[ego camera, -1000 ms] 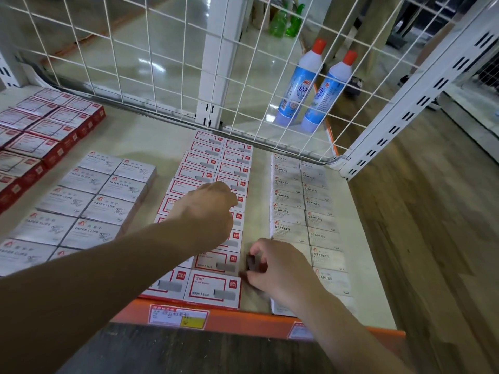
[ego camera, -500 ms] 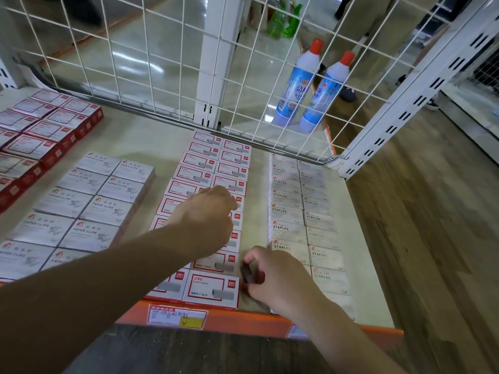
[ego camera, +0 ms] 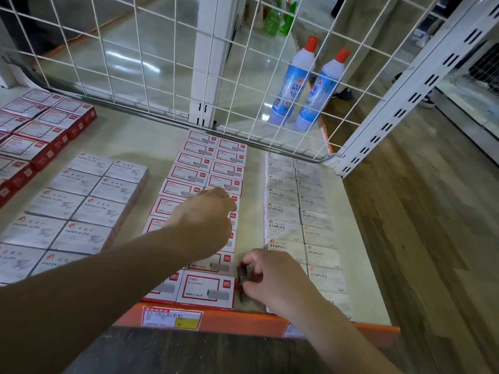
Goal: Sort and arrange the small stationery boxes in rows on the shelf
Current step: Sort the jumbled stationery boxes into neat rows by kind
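Behind the white wire grid [ego camera: 151,63], two blue bottles with red caps [ego camera: 293,82] stood side by side; green bottles [ego camera: 272,20] stood farther back

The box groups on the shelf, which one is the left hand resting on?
The left hand rests on the red-bordered white boxes, between the paper clip boxes and staples boxes.

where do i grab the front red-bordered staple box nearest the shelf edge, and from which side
Probably pinch the front red-bordered staple box across its front and right faces, coming from the right gap where the right hand already sits. Its left side abuts a neighbour, and another box sits behind it.
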Available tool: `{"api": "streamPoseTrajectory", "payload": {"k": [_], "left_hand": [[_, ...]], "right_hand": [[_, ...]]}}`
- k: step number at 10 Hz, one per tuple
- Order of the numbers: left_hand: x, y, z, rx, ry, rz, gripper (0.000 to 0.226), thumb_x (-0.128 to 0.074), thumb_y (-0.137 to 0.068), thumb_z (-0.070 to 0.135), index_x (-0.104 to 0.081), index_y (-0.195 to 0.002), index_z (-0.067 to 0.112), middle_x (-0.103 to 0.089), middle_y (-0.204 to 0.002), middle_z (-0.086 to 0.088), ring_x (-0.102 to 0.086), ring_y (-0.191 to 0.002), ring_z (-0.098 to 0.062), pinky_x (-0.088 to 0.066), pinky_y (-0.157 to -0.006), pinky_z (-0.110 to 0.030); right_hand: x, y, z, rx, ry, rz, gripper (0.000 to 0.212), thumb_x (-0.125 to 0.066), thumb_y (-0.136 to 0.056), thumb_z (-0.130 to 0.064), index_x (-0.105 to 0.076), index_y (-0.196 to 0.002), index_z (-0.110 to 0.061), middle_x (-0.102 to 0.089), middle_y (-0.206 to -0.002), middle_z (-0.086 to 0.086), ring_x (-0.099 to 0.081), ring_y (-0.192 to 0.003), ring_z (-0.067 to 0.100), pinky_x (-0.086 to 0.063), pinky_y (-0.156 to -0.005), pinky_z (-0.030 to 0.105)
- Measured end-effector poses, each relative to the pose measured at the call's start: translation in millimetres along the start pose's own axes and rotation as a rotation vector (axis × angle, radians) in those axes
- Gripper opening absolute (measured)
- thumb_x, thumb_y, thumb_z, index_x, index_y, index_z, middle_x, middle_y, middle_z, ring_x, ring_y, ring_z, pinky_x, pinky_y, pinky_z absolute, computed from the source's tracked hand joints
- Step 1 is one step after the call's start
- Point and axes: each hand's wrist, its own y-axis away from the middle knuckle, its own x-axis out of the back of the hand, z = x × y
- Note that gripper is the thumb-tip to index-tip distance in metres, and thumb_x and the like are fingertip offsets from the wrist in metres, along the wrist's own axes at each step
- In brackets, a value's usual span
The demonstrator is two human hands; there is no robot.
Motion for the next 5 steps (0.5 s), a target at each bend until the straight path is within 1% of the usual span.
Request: {"api": "streamPoseTrajectory", "payload": {"k": [1, 2, 3, 4, 5], "left_hand": [[-1.5, 0.5, 0.3, -0.022, -0.013, -0.009, 0.035, -0.046, -0.094, 0.018, -0.050, -0.128, 0.023, -0.045, -0.137, 0.006, -0.043, -0.123, -0.013, -0.038, -0.099, -0.027], [-2.0, 1.1, 0.0, -0.030, -0.041, -0.010, 0.035, -0.045, -0.095, 0.019, -0.049, -0.129, 0.025, -0.046, -0.137, 0.007, -0.044, -0.123, -0.013, -0.039, -0.099, -0.028], [-1.8, 2.4, -0.3, -0.039, -0.057, -0.005, 0.035, -0.044, -0.095, 0.020, -0.048, -0.129, 0.026, -0.048, -0.135, 0.006, -0.047, -0.119, -0.013, -0.042, -0.096, -0.029], [-3.0, 1.6, -0.7, -0.051, -0.076, -0.025, 0.033, -0.044, -0.096, 0.020, -0.048, -0.128, 0.025, -0.050, -0.133, 0.005, -0.049, -0.117, -0.013, -0.044, -0.094, -0.029], [-4.8, 3.6, 1.0, -0.095, -0.099, -0.021, 0.030, -0.045, -0.096, 0.019, -0.050, -0.125, 0.024, -0.054, -0.129, 0.005, -0.054, -0.112, -0.015, -0.047, -0.092, -0.031]], "right_hand": [[0.8, 0.5, 1.4, 0.007, -0.015, 0.018, 0.043, -0.060, -0.088, -0.031, -0.049, -0.129, -0.028, -0.061, -0.113, -0.008, -0.056, -0.102, 0.008, -0.040, -0.086, 0.019], [3.4, -0.2, 3.9, 0.000, -0.047, 0.043, 0.040, -0.061, -0.087, -0.032, -0.050, -0.126, -0.031, -0.060, -0.105, -0.012, -0.053, -0.090, 0.003, -0.041, -0.084, 0.018], [7.0, 0.0, 7.2, -0.016, -0.073, 0.087, 0.033, -0.059, -0.089, -0.033, -0.052, -0.122, -0.032, -0.060, -0.107, -0.013, -0.055, -0.100, 0.005, -0.040, -0.089, 0.019], [9.9, 0.8, 9.3, -0.048, -0.104, 0.142, 0.028, -0.055, -0.091, -0.032, -0.054, -0.120, -0.032, -0.059, -0.115, -0.012, -0.053, -0.109, 0.006, -0.035, -0.089, 0.018], [9.8, -2.4, 10.8, -0.094, -0.123, 0.168, 0.024, -0.055, -0.091, -0.031, -0.056, -0.116, -0.033, -0.059, -0.117, -0.012, -0.055, -0.105, 0.006, -0.040, -0.089, 0.020]]}}
